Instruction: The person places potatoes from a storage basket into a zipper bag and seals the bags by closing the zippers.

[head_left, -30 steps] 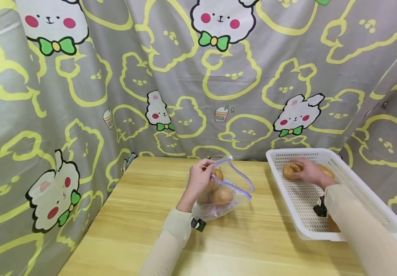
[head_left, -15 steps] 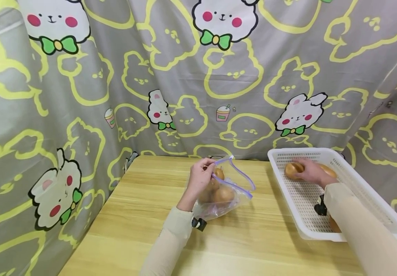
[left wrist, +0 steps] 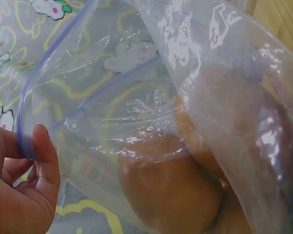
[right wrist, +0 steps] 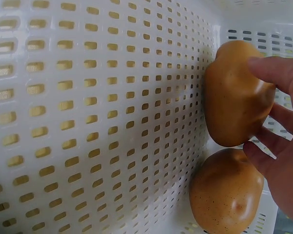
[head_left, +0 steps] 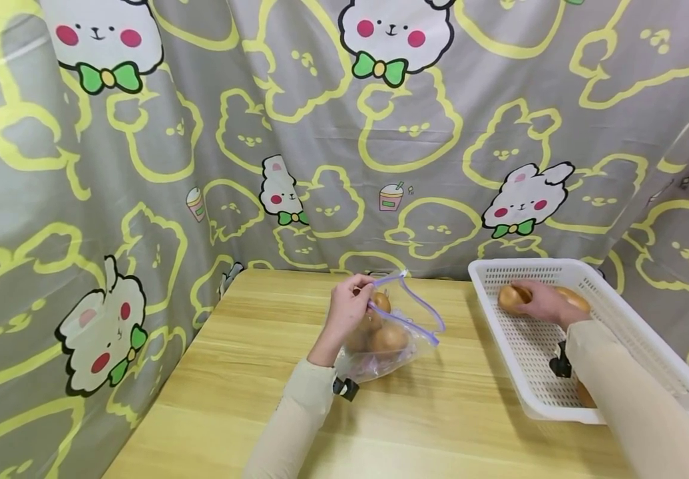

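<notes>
My left hand pinches the purple zip rim of a clear plastic bag in the middle of the wooden table and holds its mouth open. Several brown potato-like pieces lie inside it. The left wrist view shows the thumb on the rim of the bag, with one piece below. My right hand is at the far end of the white perforated basket, curled round one brown piece. In the right wrist view its fingers wrap that piece; a second piece lies beside it.
A grey curtain printed with rabbits closes in the table at the back and on both sides. The basket stands at the right edge of the table. Another brown piece shows in it, partly under my right forearm.
The view has drifted slightly. Both hands keep their holds: the left on the bag rim, the right on the brown piece in the basket.
</notes>
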A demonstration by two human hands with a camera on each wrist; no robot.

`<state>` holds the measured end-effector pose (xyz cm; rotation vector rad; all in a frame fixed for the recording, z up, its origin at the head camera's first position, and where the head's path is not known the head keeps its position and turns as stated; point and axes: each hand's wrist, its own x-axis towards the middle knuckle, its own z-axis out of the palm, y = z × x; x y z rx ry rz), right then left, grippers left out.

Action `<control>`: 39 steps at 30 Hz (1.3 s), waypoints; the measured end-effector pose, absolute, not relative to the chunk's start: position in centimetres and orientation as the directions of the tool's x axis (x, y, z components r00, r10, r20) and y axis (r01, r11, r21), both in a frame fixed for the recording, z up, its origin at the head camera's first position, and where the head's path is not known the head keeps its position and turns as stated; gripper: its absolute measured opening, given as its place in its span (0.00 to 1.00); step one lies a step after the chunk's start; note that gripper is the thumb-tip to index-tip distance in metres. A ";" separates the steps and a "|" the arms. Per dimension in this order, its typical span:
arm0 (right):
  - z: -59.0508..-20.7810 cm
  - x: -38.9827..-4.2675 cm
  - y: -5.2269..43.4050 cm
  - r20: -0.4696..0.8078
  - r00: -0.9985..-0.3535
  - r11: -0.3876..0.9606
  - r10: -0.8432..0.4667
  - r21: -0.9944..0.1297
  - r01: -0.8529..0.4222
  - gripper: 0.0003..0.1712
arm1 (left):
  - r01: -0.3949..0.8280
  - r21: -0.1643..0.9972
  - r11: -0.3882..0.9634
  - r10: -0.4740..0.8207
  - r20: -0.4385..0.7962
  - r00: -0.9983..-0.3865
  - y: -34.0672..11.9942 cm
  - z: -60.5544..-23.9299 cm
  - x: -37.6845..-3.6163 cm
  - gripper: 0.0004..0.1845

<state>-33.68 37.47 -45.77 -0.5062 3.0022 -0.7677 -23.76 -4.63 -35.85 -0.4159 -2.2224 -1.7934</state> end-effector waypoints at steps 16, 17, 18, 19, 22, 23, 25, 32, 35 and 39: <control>-46.2 -33.4 38.1 0.007 -0.960 0.824 -0.281 -0.510 -0.245 0.48 | 0.353 0.919 0.176 0.063 0.347 -0.936 -4.9 -35.9 -23.7 0.08; -46.2 -33.4 38.1 0.002 -0.959 0.828 -0.284 -0.504 -0.246 0.49 | 0.355 0.918 0.175 0.063 0.349 -0.935 -4.9 -35.9 -23.7 0.08; -46.2 -33.3 38.1 -0.006 -0.958 0.832 -0.288 -0.497 -0.247 0.51 | 0.358 0.917 0.175 0.063 0.353 -0.934 -4.9 -35.9 -23.8 0.08; -46.3 -33.3 38.1 -0.014 -0.957 0.833 -0.290 -0.495 -0.245 0.51 | 0.360 0.916 0.175 0.064 0.355 -0.933 -4.9 -35.9 -23.8 0.08; -46.3 -33.1 38.1 -0.042 -0.955 0.834 -0.295 -0.498 -0.235 0.52 | 0.369 0.913 0.175 0.064 0.363 -0.929 -4.9 -36.0 -23.9 0.08; -46.3 -33.1 38.1 -0.052 -0.954 0.835 -0.295 -0.499 -0.231 0.51 | 0.370 0.913 0.174 0.065 0.364 -0.929 -4.9 -36.0 -23.9 0.08; -46.2 -33.0 38.0 -0.069 -0.952 0.835 -0.297 -0.503 -0.224 0.49 | 0.367 0.914 0.172 0.067 0.361 -0.930 -4.9 -36.0 -23.9 0.08; -45.7 -32.7 37.8 -0.055 -0.948 0.843 -0.312 -0.476 -0.250 0.42 | 0.377 0.909 0.179 0.066 0.371 -0.926 -4.9 -36.0 -23.8 0.08; -45.2 -32.5 37.6 -0.031 -0.942 0.838 -0.335 -0.467 -0.282 0.41 | 0.384 0.906 0.181 0.067 0.378 -0.923 -4.9 -36.1 -23.7 0.08; -44.3 -32.0 37.2 -0.050 -0.937 0.829 -0.345 -0.485 -0.279 0.40 | 0.388 0.903 0.185 0.068 0.382 -0.922 -4.9 -36.1 -23.6 0.08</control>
